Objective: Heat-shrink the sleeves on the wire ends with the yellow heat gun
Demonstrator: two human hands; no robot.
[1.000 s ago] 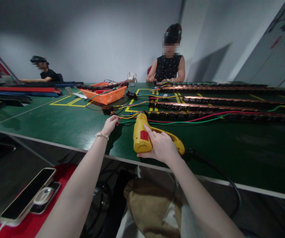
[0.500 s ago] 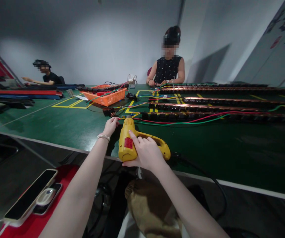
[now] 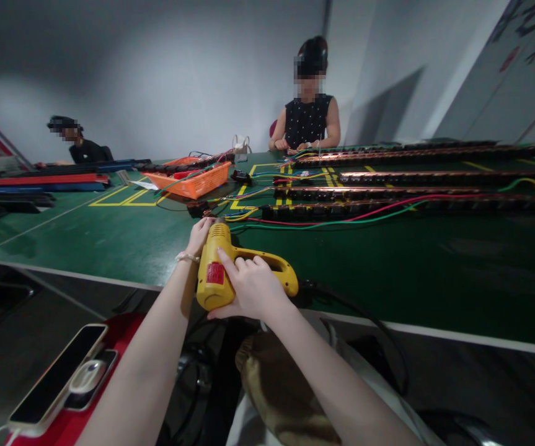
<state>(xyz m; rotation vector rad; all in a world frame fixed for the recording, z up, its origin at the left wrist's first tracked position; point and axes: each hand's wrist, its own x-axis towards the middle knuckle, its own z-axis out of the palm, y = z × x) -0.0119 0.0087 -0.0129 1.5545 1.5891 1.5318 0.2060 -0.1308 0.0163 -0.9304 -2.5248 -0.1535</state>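
A yellow heat gun (image 3: 211,263) with a red label is in my right hand (image 3: 255,282), which wraps its body and handle from the near side. Its nozzle points away from me, toward the wire ends. Just left of the nozzle is my left hand (image 3: 199,235), fingers pinched together on a wire, its fingertips partly hidden by the gun. Yellow and blue wires (image 3: 243,215) run from there to a long black strip with copper bars (image 3: 304,212). A small black part with copper (image 3: 197,209) lies just beyond my left fingertips.
More copper-barred strips (image 3: 388,178) lie to the right, with red and green wires (image 3: 374,214) along the nearest. An orange basket (image 3: 202,181) stands behind my left hand. A co-worker (image 3: 309,118) sits across the green table (image 3: 388,266). A phone (image 3: 60,375) rests on a red seat at left.
The heat gun and my right hand have moved left, and the nozzle is now close beside my left fingertips. The whole view has also shifted slightly.
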